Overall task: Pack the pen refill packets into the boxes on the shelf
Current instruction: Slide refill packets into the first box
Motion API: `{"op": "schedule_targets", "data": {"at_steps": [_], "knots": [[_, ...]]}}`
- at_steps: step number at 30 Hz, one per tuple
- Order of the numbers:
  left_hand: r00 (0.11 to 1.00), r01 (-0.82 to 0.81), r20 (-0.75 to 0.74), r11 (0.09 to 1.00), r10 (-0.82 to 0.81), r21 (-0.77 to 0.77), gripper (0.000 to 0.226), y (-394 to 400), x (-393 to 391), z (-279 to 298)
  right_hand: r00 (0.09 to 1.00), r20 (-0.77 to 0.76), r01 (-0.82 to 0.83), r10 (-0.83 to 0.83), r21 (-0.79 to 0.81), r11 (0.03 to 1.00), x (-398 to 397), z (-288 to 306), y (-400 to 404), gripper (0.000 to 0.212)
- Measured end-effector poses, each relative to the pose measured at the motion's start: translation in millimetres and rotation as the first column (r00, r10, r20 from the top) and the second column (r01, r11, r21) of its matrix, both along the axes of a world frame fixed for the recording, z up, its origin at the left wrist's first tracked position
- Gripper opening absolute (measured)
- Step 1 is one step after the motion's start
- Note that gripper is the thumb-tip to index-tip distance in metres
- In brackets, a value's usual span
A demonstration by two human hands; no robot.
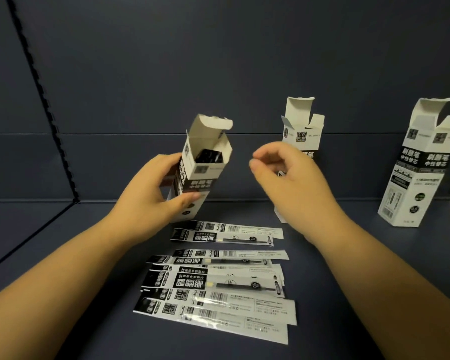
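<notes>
Shelf: left hand grips box, seemingly tilted.

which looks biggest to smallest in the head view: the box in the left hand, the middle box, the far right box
1. Far right box, though it is nearer the camera edge.
2. Box in the left hand, tilted.
3. Middle box, partly hidden by the right hand, so unsure.

Refill packets cover the near shelf; three boxes stand behind.
</notes>
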State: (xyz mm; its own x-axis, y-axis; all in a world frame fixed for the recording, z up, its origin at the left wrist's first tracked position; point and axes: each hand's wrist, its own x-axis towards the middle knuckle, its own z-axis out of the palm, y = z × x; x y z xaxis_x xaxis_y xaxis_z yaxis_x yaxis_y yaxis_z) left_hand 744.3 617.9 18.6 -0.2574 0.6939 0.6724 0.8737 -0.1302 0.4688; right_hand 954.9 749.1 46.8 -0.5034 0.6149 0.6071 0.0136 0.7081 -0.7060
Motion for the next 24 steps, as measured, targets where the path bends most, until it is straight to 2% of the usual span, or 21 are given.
{"op": "schedule_targets", "data": {"at_steps": [2,4,6,8,11,16,19,22,24], "knots": [[0.999,-0.01,0.037,1.0,0.009,0.018,0.059,0.5,-2.5,-0.4,0.947,0.32,-0.006,-0.038,0.135,0.991,0.0,-6.2,6.0,0.011],[0.998,-0.019,0.059,0.999,0.017,0.028,0.059,1.0,-4.2,-0.3,0.773,0.629,-0.098,-0.083,0.248,0.964,-1.9,-15.6,7.5,0.029],[0.996,-0.03,0.08,0.999,0.027,0.032,0.059,1.3,-5.4,-0.3,0.629,0.771,-0.16,-0.099,0.253,0.954,-5.5,-23.7,6.3,0.05],[0.994,-0.034,0.104,0.999,0.03,0.037,0.059,1.3,-6.3,-0.5,0.577,0.812,-0.174,-0.092,0.231,0.957,-9.6,-29.0,5.8,0.061],[0.993,-0.049,0.113,0.998,0.044,0.039,0.059,1.8,-9.1,-0.7,0.54,0.834,-0.184,-0.116,0.251,0.95,-16.7,-32.9,6.5,0.06],[0.99,-0.08,0.12,0.996,0.075,0.039,0.06,1.9,-12.5,-0.4,0.591,0.805,-0.144,-0.051,0.167,0.975,-20.2,-34.1,9.4,0.03],[0.989,-0.089,0.118,0.996,0.085,0.028,0.06,1.5,-13.2,-0.1,0.591,0.806,-0.141,-0.024,0.132,0.981,-18.9,-34.6,9.3,0.016],[0.989,-0.094,0.12,0.995,0.091,0.02,0.061,1.6,-12.3,-0.1,0.596,0.802,-0.135,-0.026,0.132,0.982,-18.0,-34.3,7.7,0.015],[0.987,-0.099,0.13,0.995,0.096,0.017,0.062,1.7,-12.2,-0.3,0.611,0.792,-0.123,-0.013,0.111,0.986,-18.5,-34.6,8.2,0.026]]}}
